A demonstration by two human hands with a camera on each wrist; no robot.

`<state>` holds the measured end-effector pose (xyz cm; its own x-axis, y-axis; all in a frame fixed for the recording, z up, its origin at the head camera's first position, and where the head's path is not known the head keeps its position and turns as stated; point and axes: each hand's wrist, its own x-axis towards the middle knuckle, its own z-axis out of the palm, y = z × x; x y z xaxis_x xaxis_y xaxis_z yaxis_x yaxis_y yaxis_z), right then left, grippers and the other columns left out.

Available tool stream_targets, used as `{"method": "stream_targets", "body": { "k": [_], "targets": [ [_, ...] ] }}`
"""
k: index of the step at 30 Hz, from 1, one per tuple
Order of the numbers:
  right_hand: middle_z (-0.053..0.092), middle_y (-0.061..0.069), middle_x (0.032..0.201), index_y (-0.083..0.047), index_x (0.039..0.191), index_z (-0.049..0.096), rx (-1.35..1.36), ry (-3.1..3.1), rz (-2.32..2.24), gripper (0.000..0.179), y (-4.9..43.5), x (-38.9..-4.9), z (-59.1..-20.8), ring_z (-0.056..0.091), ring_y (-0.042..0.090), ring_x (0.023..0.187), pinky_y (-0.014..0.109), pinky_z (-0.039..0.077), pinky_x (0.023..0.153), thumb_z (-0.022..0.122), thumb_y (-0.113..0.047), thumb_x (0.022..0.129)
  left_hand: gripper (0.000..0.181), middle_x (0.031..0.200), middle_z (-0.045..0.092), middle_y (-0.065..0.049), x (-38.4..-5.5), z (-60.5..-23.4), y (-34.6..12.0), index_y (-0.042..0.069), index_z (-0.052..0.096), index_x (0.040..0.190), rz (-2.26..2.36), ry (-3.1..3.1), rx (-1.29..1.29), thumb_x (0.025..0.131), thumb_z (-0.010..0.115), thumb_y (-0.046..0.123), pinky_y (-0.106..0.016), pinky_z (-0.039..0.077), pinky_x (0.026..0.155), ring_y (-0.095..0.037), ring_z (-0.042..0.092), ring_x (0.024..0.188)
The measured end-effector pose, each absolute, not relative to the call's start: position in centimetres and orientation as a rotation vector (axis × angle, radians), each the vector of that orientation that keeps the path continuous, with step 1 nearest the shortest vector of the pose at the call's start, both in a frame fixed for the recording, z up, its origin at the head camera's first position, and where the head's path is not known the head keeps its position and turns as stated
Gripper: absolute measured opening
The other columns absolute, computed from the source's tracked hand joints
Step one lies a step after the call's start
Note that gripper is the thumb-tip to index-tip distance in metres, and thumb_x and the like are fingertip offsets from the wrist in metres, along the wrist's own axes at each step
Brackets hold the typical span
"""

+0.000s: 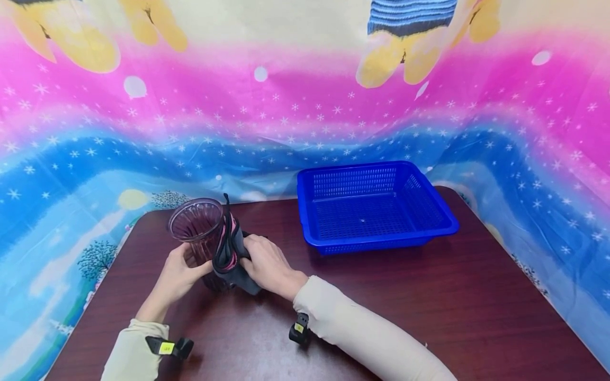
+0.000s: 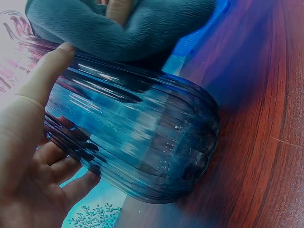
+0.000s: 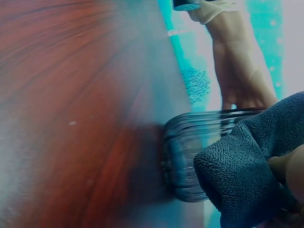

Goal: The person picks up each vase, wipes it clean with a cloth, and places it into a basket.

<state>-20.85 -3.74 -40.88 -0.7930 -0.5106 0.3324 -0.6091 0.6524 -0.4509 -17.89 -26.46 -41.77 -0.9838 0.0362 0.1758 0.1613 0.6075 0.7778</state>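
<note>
Clearly, small yellow labels [image 1: 166, 348] mark the black wrist straps [image 1: 183, 348] on both arms; the print on them is too tiny to read. A purple-tinted, ribbed glass vase [image 1: 206, 244] is near the left end of the tabletop [image 1: 429, 296], flared mouth upward; whether its base touches the wood, I cannot tell. The left hand [image 1: 173, 272] has its fingers curled around the vase, and the right hand's [image 1: 269, 267] fingers pinch a bunched grey cloth [image 1: 243, 272] against the glass. Beyond, to the right, sits a blue plastic basket [image 1: 381, 241], its mesh floor showing inside.
</note>
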Motion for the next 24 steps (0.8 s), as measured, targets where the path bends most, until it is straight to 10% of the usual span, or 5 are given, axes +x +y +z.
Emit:
{"method": "stream_targets", "body": {
  "k": [24],
  "targets": [
    [0.064,-0.004,0.089,-0.017,0.089,0.066,0.926,-2.635,0.834,0.009,-4.3,-20.7,-37.6,0.059,0.011,0.082,0.025,0.049,0.07,0.073,-0.022,0.093,0.049,0.108,0.071,-0.017,-18.0,-42.2,-26.6,-0.001,0.058,0.127,-1.269,-2.672,-0.189,0.088,0.079,0.02,-0.01,0.051,0.077,0.007,0.06,0.089]
  ]
}}
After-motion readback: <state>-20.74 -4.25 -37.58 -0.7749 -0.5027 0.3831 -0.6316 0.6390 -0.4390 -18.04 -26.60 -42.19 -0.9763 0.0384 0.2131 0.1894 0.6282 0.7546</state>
